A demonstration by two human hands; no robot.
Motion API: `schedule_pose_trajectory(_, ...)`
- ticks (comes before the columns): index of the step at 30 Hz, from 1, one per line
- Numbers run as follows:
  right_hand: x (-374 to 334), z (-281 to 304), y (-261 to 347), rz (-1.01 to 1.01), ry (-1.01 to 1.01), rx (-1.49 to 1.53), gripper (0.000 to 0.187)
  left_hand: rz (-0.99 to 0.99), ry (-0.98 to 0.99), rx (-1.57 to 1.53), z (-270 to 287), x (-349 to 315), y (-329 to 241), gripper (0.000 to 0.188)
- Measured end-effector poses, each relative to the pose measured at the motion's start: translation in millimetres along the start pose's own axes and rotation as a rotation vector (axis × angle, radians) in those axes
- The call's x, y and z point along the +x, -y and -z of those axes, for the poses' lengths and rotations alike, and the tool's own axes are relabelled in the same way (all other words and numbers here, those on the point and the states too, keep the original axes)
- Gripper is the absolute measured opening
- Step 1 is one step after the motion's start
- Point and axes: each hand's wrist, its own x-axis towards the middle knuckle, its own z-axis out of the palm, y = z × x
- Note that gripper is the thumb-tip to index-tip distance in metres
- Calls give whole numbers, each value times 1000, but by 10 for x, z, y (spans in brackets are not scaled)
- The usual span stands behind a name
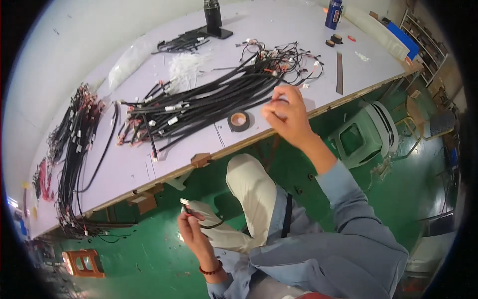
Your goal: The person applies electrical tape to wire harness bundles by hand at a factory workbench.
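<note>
Here's my left grip (195,233) clamped on one black cable (213,226), just off the surface's (289,27) near edge; my right grip (289,113), fingers curled, hovers right of one tape roll (232,124), contents I can't tell. One blue bottle (332,17) stands far right.

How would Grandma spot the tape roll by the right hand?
On the pale table, find the middle bundle of black cables. On its near side, left of the right hand, lies the black tape roll: tan-cored and round, unlike the long cables.
</note>
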Motion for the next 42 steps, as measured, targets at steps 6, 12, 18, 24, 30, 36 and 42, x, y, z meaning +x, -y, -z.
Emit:
schedule_pose_trajectory(6, -154, -380, -358, -104, 166, -228, 4, 79, 97, -32, -38, -98, -198, 14)
schedule_pose_trajectory(12, -131, -390, -227, -183, 138, -236, 5, -14, 107, -244, -74, -65, -220, 19)
schedule_pose_trajectory(18, -91, -288, -132, -109, 255, -284, 13, 24, 89, -565, -35, -43, -179, 23)
schedule_pose_trajectory(24, 190, -125, -9, 20, 437, -323, 27, 4, 168, -510, 118, -37, -193, 28)
schedule_pose_trajectory(30, 1382, -1131, -88, -14, 394, 117, 15, -62, 218, -561, 216, 99, -189, 31)
schedule_pose_trajectory(36, 1859, -2520, -578, -76, 730, -326, 15, 14, 216, -674, 231, 159, -144, 26)
schedule_pose_trajectory(42, 1817, -2841, -865, -53, 664, -444, 9, 101, 101, -703, 375, 213, -214, 31)
